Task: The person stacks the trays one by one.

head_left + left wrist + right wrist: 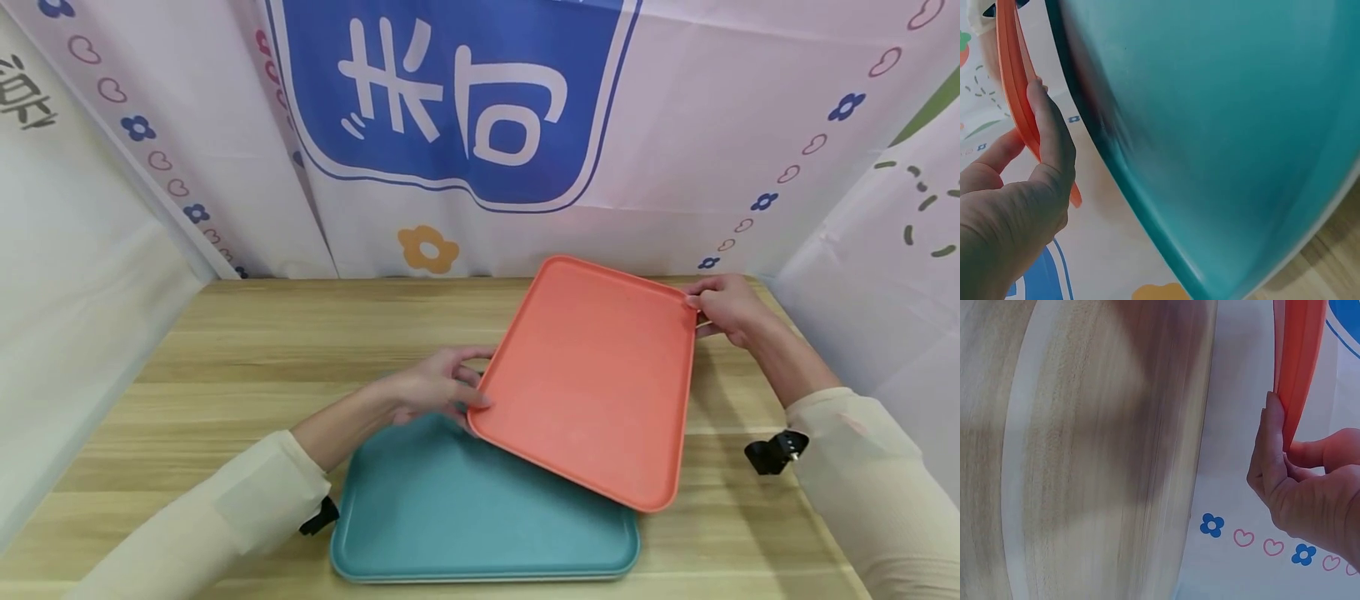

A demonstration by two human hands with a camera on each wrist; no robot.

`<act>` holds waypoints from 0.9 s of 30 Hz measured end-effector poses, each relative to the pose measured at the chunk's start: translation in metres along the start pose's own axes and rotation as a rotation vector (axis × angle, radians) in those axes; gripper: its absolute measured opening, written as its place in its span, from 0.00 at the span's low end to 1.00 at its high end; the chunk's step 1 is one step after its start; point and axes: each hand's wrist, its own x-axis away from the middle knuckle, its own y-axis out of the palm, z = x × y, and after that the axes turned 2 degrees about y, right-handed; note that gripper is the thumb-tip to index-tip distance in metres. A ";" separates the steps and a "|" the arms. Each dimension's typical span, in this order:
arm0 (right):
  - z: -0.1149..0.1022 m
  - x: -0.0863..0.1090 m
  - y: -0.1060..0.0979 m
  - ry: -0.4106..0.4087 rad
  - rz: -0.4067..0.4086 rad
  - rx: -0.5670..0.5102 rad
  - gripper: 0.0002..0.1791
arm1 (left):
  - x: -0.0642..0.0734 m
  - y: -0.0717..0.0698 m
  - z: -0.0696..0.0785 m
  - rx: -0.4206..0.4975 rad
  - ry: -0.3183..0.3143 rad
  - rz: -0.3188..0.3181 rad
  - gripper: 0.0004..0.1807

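Observation:
A coral-red rectangular tray (592,383) is held tilted above the table, turned at an angle. My left hand (438,385) pinches its near left corner, thumb on the upper face. At the far right corner my right hand (723,307) grips the rim. Under and to the left of it lies a teal tray (480,525), partly covered from above by the red one; a pale edge shows along its front. In the left wrist view the left hand (1022,200) holds the red rim edge-on. The right wrist view shows the right hand (1310,481) pinching the other corner.
The trays are over a wood-grain table (247,358). White printed cloth (712,108) with a blue sign and flowers hangs behind it, and more cloth hangs at both sides. Black wrist devices (776,452) sit by both sleeves.

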 end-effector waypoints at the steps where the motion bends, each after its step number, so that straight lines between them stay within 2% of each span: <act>1: 0.000 0.000 0.000 -0.001 -0.001 -0.001 0.23 | 0.000 0.000 0.001 0.001 -0.005 0.004 0.42; 14: 0.000 0.002 -0.002 0.008 -0.044 -0.034 0.24 | 0.003 -0.004 0.003 -0.026 -0.002 0.016 0.41; 27: -0.003 0.005 -0.002 0.006 -0.083 -0.029 0.24 | 0.004 -0.011 0.001 -0.094 0.023 0.029 0.41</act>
